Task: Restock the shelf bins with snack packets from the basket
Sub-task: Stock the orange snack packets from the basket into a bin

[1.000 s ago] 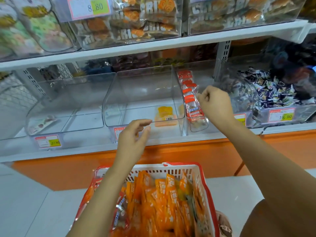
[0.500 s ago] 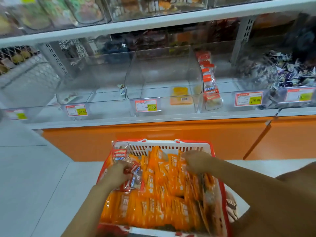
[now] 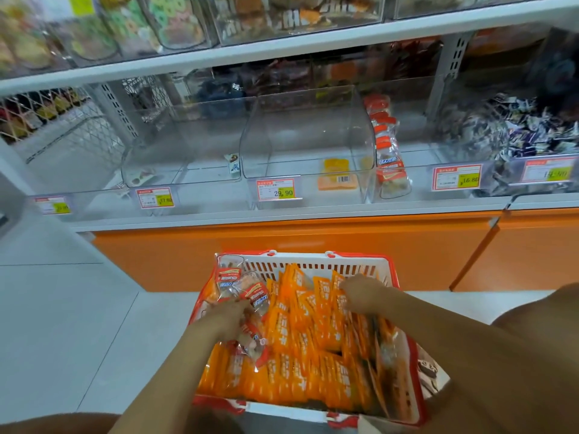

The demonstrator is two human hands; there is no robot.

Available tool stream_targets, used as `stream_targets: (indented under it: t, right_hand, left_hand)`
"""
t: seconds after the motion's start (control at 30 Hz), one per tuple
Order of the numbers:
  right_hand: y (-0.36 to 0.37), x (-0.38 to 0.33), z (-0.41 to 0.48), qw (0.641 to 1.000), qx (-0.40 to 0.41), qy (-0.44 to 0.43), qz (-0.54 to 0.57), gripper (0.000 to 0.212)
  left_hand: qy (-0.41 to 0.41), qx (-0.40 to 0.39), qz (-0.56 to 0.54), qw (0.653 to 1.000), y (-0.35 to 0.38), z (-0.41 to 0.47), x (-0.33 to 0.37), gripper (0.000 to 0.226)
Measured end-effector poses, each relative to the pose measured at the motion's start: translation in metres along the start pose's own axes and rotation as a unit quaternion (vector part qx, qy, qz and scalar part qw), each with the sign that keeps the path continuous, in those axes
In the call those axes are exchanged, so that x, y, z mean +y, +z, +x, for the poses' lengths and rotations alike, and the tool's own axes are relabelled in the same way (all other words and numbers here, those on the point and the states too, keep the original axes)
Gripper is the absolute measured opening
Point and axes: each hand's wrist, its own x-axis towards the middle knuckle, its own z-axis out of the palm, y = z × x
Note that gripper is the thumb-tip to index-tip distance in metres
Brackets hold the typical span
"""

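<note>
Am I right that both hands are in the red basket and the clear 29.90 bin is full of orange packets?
No: the head view shows the bin nearly empty, holding one orange packet; left hand and right hand are in the basket.

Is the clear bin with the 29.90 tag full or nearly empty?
Nearly empty: the clear bin holds just one orange packet.

We see a basket [image 3: 313, 266] of hard red and white plastic, shiny orange packets [image 3: 300, 339] of smooth crinkly plastic, clear glossy plastic bins [image 3: 307, 133], paper price tags [image 3: 275, 189], and a smooth white shelf [image 3: 282, 214].
</note>
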Motion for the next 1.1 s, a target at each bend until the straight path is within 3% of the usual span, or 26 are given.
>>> stream_targets:
  t: [0.17,0.3,0.4,0.5,0.57,0.63,0.73,0.83,0.93,1.0,1.1]
  right_hand:
    - [0.002,0.004,0.002,1.0,-0.004,0.009,0.007,0.023]
    - [-0.014,-0.003,-0.001,0.998,0.012,-0.007,0.064,0.04]
    - [-0.062,-0.011,-0.014,0.967,-0.002,-0.056,0.247,0.051]
    - [-0.123,-0.019,-0.037,0.86,-0.084,-0.119,0.489,0.062]
    - [-0.157,-0.018,-0.05,0.813,-0.063,-0.144,0.561,0.053]
    - [-0.186,-0.012,-0.06,0.797,-0.004,-0.149,0.585,0.04]
    - [-0.224,0.013,-0.076,0.827,0.084,-0.146,0.537,0.033]
    - [-0.257,0.051,-0.089,0.843,0.19,-0.13,0.487,0.028]
    - [-0.275,0.087,-0.09,0.781,0.317,-0.1,0.529,0.012]
    - [-0.279,0.106,-0.086,0.756,0.376,-0.08,0.529,0.015]
    - [-0.273,0.129,-0.072,0.801,0.384,-0.024,0.459,0.015]
  left_hand:
    - [-0.002,-0.056,-0.018,0.998,-0.006,-0.005,0.0,0.04]
    - [0.089,-0.022,-0.141,0.986,-0.036,-0.018,0.003,0.005]
    - [0.143,0.067,-0.307,0.939,-0.076,-0.035,0.022,0.011]
    - [0.185,0.178,-0.425,0.868,-0.112,-0.046,0.05,0.007]
    - [0.211,0.239,-0.49,0.811,-0.13,-0.049,0.073,0.008]
    - [0.227,0.284,-0.522,0.772,-0.147,-0.047,0.098,0.01]
    - [0.252,0.313,-0.539,0.74,-0.173,-0.041,0.137,0.009]
    - [0.256,0.35,-0.505,0.746,-0.194,-0.026,0.166,0.01]
    - [0.238,0.387,-0.437,0.776,-0.205,-0.006,0.184,0.017]
    - [0.222,0.404,-0.374,0.805,-0.207,0.004,0.194,0.022]
    - [0.208,0.41,-0.307,0.834,-0.205,0.018,0.203,0.027]
